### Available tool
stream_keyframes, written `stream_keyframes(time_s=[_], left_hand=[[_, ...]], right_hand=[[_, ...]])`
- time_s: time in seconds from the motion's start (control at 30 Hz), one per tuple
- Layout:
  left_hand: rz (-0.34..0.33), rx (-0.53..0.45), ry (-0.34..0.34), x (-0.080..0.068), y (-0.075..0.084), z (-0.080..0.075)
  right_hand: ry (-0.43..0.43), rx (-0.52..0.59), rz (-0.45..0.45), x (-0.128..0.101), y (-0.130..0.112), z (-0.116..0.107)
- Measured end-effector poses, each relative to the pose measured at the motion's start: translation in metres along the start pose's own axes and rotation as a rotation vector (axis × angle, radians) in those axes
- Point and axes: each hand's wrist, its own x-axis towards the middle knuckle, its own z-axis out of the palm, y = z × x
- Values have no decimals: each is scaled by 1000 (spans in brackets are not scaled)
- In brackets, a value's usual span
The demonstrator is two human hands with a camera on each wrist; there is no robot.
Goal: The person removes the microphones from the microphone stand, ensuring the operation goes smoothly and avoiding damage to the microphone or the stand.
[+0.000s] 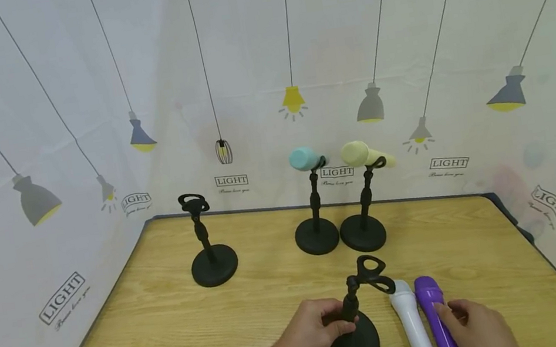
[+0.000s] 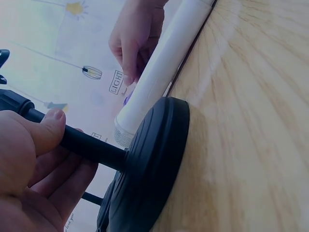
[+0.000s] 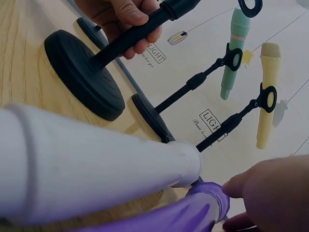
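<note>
My left hand (image 1: 306, 338) grips the stem of a black microphone stand (image 1: 355, 328) at the table's near edge; its clip on top is empty. The wrist view shows my thumb and fingers (image 2: 48, 130) wrapped round that stem above the round base (image 2: 149, 164). Just right of the stand lie a white microphone (image 1: 411, 321) and a purple microphone (image 1: 437, 317), side by side on the wood. My right hand (image 1: 478, 326) pinches the purple microphone (image 3: 183, 212) near its head, beside the white one (image 3: 87, 169).
Two stands at the back hold a teal microphone (image 1: 305, 159) and a yellow microphone (image 1: 360, 154). An empty stand (image 1: 210, 242) is at the back left. The wooden table (image 1: 172, 330) is walled by a white cloth printed with lamps.
</note>
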Motion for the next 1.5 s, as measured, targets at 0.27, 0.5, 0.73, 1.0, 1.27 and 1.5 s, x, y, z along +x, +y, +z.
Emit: stream_keyframes(time_s=[0.27,0.5,0.73,1.0,1.27,1.5], left_hand=[[34,4,-23,-2,-2,-2],[23,-25,-25,-3,-2,-2],[2,-59,-28,-3,-4,-2],[-11,-52,-28,-3,-9,-3],[-21,-66,-24,-4,-9,-3],[-6,-70,-34,-5,-13,-3]], right_hand=[[299,27,-215,-15,-14,3],[467,158,-534,-18,-33,16],[303,264,-491,-23,-54,19],[184,428,-495,-25,-74,24],[95,584,-645,-28,-87,34],[-6,718,-681,-33,-99,42]])
